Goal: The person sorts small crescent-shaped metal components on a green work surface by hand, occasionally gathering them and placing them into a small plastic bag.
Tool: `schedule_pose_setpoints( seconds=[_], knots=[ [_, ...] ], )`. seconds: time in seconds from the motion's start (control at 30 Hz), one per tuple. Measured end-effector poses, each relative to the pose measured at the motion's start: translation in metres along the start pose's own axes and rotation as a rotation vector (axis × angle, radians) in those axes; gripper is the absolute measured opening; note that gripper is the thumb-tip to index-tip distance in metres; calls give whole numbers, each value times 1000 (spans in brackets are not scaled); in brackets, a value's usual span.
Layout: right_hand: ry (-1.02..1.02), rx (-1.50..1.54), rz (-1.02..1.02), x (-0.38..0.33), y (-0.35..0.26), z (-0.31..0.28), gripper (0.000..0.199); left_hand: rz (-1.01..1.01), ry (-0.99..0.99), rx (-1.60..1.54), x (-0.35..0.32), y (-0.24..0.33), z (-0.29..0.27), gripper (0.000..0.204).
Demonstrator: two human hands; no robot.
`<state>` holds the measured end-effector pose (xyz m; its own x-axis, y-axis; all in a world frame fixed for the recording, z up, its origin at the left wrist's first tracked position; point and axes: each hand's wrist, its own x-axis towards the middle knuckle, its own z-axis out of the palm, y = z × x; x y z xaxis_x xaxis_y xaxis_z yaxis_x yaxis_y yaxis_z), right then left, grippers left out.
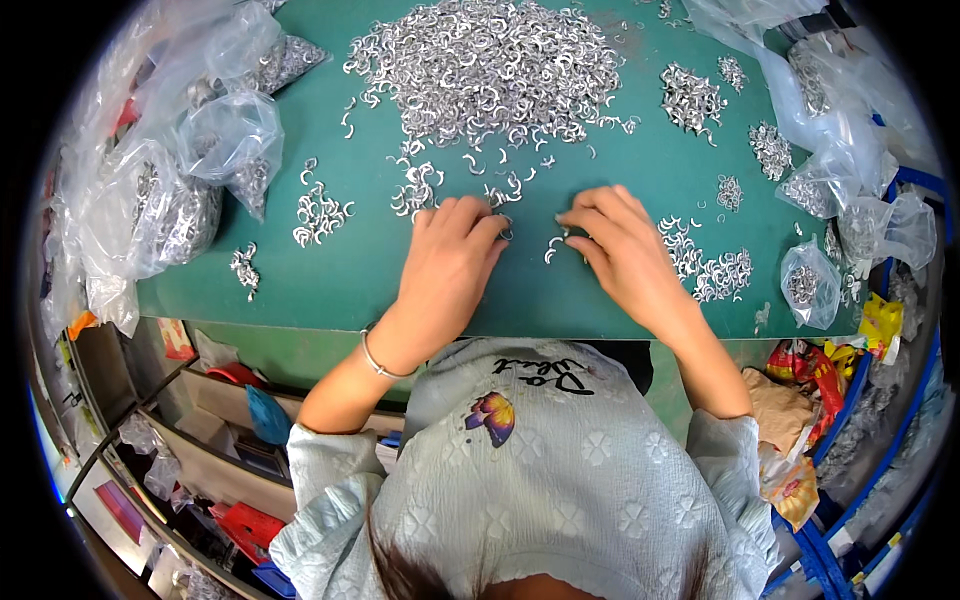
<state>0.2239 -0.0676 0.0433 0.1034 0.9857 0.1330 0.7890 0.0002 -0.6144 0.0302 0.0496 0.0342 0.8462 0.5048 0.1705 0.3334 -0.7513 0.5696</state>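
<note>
Head view, only one I have. Both my hands are down flat-ish on the green desk (330, 280), palms down, fingers pointing away from me toward the big heap of small silver C-shaped metal clips (485, 70). My left hand (450, 265) has its fingertips (497, 228) curled onto a single clip (507, 233) at the desk surface; grip looks pinched on it, thumb hidden under the hand so I can't confirm full closure. My right hand (620, 250) has the index tip touching a small loose pair of clips (555, 246) lying just left of it, between the two hands; can't tell whether that grip is clenched on one or only pressing it. Key relation: the loose clips sit in the gap between my hands, just inboard of the right fingertips, so the right hand is nearer; they are curved with no clear long axis at this size. Main heap lies straight ahead, beyond both hands, near but not touching. Small sorted clusters (700, 265) sit just right of my right hand, another cluster (320, 212) to the left. Clear plastic bags of clips (200, 150) line the left desk edge, more bags (810, 280) on the right.
</note>
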Motion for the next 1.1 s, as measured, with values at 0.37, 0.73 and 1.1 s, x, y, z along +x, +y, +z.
schedule_pose_setpoints(
  seconds=[0.37, 0.73, 1.1],
  knots=[
    [53, 87, 156, -37, -7, -1, 25, -33, 96, 3, -8, 4, 4, 28],
    [191, 170, 259, -42, -11, 1, 21, 56, 66, -82, -17, 26, 33, 23],
    [162, 364, 260, -34, -30, 1, 22, -492, -12, -887, -15, 32, 17, 13]
  ],
)
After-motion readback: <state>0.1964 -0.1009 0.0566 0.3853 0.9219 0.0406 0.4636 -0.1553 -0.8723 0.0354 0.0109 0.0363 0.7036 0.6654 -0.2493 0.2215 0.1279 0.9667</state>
